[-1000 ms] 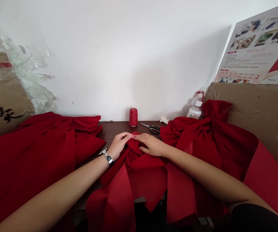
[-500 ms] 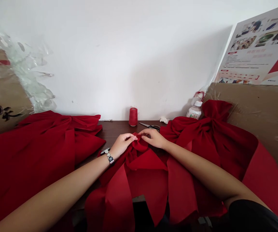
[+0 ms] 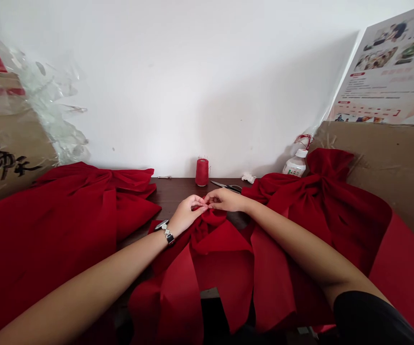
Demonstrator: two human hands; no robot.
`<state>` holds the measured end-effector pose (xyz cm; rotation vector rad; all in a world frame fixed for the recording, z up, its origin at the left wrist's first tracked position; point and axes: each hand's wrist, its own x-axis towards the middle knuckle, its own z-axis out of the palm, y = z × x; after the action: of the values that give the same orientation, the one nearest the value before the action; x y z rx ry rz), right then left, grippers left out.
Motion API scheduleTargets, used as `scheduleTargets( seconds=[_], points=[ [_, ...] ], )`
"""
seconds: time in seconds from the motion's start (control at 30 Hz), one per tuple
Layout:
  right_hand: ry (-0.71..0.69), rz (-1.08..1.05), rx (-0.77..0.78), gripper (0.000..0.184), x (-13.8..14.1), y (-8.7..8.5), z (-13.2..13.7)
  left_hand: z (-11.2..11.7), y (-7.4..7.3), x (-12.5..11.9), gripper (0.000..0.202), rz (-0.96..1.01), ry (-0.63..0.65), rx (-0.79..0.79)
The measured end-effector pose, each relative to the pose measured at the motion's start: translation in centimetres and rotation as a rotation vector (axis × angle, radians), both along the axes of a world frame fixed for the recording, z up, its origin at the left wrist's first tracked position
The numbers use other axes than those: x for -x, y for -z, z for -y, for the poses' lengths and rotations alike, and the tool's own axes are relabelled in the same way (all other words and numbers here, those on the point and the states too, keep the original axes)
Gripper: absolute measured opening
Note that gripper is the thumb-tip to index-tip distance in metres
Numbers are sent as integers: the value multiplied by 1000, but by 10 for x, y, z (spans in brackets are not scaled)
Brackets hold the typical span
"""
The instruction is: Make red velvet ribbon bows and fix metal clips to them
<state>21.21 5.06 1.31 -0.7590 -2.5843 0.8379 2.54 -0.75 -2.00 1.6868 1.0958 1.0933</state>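
A red velvety fabric bow lies in front of me, gathered at its top, with wide tails hanging over the table's front edge. My left hand pinches the gathered top between thumb and fingers. Over the same spot my right hand is closed, its fingertips meeting those of the left. What the right fingertips hold is too small to make out. A spool of red thread with several needles stuck in its top stands just behind the hands. Scissors lie to the right of the spool.
Large red bows rest at the left and the right. Cardboard boxes flank the dark table on either side. By the wall are a white bottle, a crumpled white scrap and a small metal tool.
My right fingertips have moved left and now meet the left ones over the bow's gathered top. The whole view has shifted slightly. The bow stays in place.
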Motion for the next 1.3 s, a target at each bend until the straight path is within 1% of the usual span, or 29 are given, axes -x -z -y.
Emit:
scheduleTargets(
  seconds=[0.07,0.13,0.2,0.27,0.3,0.33,0.47,0.53,0.63,0.7,0.8,0.9,0.97,1.07,1.13,1.2,1.3],
  points=[
    [10,-18,-2,10,-3,0,0,0,-1,0,23,21,21,17],
    [10,-59,-41,10,-5,-1,1,1,-2,0,24,40,45,24],
    [-7,-130,-30,20,-5,-1,2,1,-4,0,24,47,70,28],
    [-66,-177,58,36,-4,-1,3,2,-5,-1,23,44,95,33],
    [-99,-177,103,42,-3,0,2,2,-5,-1,22,45,104,38],
    [-122,-166,135,44,-3,1,2,2,-5,-2,22,49,109,42],
    [-127,-135,197,35,-4,4,-1,3,-4,-3,20,49,114,51],
    [-122,-150,173,36,-5,2,0,4,-5,-3,19,39,127,56],
    [-101,-168,31,46,-5,-2,5,5,-7,-3,17,5,151,36],
    [-120,-155,4,50,-4,-3,8,5,-8,-4,17,-26,167,14],
    [-133,-134,103,42,-3,-1,7,5,-9,-4,18,-41,175,25],
    [-47,-146,241,32,-4,3,2,5,-9,-3,21,0,173,82],
    [6,-149,294,29,-5,3,-2,5,-9,-3,23,30,172,111],
    [69,-149,266,25,-7,-3,-3,5,-8,-3,25,90,151,112],
    [95,-167,223,27,-8,-9,-2,4,-8,-2,32,150,132,107],
    [90,-204,208,31,-9,-14,0,4,-8,-2,38,195,131,113],
    [64,-238,221,33,-7,-17,3,5,-8,-2,40,221,144,143]
  ],
)
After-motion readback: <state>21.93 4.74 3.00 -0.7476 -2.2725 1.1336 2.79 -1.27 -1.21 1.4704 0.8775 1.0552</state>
